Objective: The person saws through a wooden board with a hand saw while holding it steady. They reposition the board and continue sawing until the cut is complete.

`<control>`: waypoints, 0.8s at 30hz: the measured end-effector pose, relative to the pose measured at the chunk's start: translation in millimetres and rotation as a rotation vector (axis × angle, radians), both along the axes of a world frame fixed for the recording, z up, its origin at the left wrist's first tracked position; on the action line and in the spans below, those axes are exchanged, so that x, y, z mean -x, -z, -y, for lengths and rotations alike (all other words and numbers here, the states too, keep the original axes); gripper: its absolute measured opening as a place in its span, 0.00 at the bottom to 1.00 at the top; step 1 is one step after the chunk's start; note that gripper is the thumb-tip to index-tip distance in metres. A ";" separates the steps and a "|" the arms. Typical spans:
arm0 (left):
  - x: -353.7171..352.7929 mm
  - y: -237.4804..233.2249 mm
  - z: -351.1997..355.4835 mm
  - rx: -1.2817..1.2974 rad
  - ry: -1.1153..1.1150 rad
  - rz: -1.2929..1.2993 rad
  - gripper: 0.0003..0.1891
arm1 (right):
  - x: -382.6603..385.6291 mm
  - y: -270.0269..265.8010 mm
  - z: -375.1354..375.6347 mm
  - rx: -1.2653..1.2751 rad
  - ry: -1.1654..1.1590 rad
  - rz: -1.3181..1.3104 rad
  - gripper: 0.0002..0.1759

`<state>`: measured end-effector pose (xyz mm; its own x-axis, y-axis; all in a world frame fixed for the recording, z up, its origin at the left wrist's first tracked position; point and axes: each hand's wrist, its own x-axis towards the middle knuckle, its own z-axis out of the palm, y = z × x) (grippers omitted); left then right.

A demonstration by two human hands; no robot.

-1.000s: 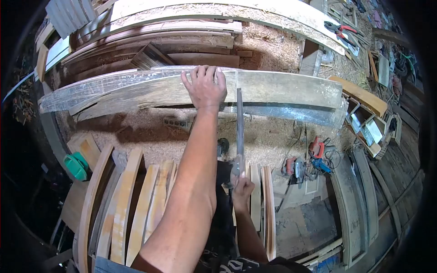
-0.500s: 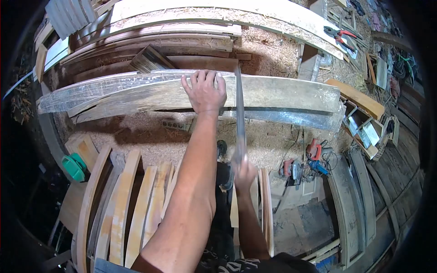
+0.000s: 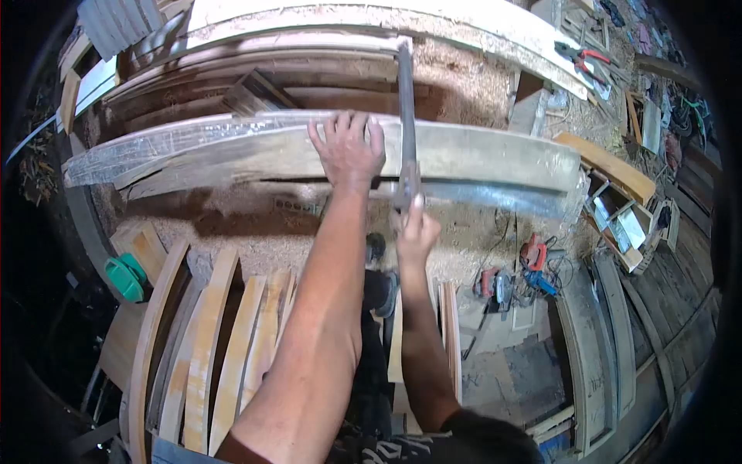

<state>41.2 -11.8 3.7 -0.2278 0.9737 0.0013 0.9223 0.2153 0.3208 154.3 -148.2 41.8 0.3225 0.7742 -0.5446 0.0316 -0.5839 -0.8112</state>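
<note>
A long, slightly curved board (image 3: 487, 153) lies crosswise on a plastic-wrapped support (image 3: 185, 145). My left hand (image 3: 349, 153) presses flat on the board near its middle, fingers spread. Just right of it, a handsaw (image 3: 407, 104) is seen nearly edge-on, its blade crossing the board and reaching past the far edge. My right hand (image 3: 417, 230) is wrapped round the saw's handle, close to the board's near edge. The saw's teeth and any cut are too small to make out.
Curved wooden pieces (image 3: 209, 340) stand at the lower left, near a green container (image 3: 125, 278). Power tools (image 3: 533, 255) lie at the right, with a wooden box (image 3: 618, 220) above them. Red-handled pliers (image 3: 591, 56) rest at the upper right. Sawdust covers the ground.
My right hand and the saw have moved forward, away from my body, so the blade extends farther beyond the board. My left hand has stayed in place.
</note>
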 end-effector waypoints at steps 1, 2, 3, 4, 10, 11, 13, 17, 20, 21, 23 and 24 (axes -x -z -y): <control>-0.6 -0.9 4.7 0.026 0.003 0.000 0.14 | 3.3 -1.3 21.4 0.020 0.009 0.004 0.28; -0.2 2.3 5.0 0.067 0.003 -0.014 0.15 | 10.1 6.0 41.5 0.021 0.117 -0.025 0.29; 1.4 2.2 3.1 0.069 -0.004 -0.020 0.15 | 15.4 1.6 66.0 0.036 0.218 -0.063 0.30; 0.7 0.3 8.2 0.078 0.005 -0.014 0.15 | 12.9 -20.7 96.6 0.139 0.153 0.005 0.31; 0.9 6.0 6.3 0.017 0.005 0.009 0.15 | 7.9 -8.4 103.3 0.154 0.058 0.131 0.31; 1.1 8.4 5.8 -0.006 0.010 -0.018 0.15 | 8.9 0.0 55.9 0.084 0.058 0.083 0.31; 2.2 9.7 10.9 -0.017 0.024 -0.045 0.15 | 8.7 -0.4 36.9 0.026 0.067 0.035 0.31; 2.2 3.2 7.4 0.018 0.012 -0.014 0.14 | 6.7 -8.4 171.6 0.141 0.198 -0.007 0.30; 1.7 4.1 6.1 -0.001 0.008 0.013 0.15 | 4.7 -18.9 172.9 0.078 0.231 -0.053 0.29; 1.4 2.6 7.5 -0.001 0.008 0.013 0.15 | 2.4 -22.9 160.0 -0.013 0.151 -0.008 0.29; 0.7 3.6 5.6 0.023 -0.014 0.014 0.16 | -1.8 15.4 127.3 0.084 0.075 0.013 0.30; 0.7 6.0 6.6 0.024 -0.010 0.007 0.16 | 2.2 22.3 89.2 0.057 0.050 0.045 0.30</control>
<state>40.4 -18.5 -2.3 -0.2377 0.9710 -0.0241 0.9176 0.2326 0.3222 152.1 -237.4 19.4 0.3856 0.7242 -0.5716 0.0372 -0.6313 -0.7747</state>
